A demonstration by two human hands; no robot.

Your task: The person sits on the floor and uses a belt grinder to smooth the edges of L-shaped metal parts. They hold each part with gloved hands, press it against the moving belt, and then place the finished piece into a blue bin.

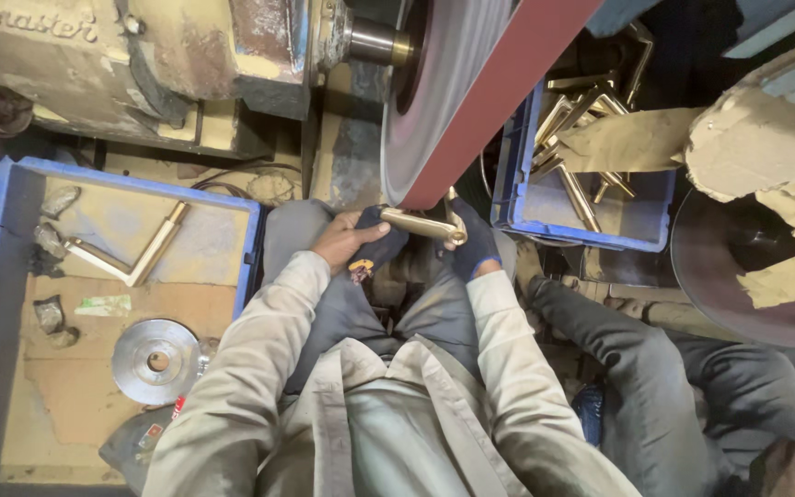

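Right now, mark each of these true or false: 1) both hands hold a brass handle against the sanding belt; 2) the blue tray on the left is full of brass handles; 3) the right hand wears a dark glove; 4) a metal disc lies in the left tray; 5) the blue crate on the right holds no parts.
1) True: the left hand and right hand hold the brass handle at the red sanding belt.
2) False: the left blue tray holds one L-shaped brass handle and some scraps.
3) True: its glove is dark blue.
4) True: the metal disc lies there.
5) False: the right blue crate holds several brass handles.
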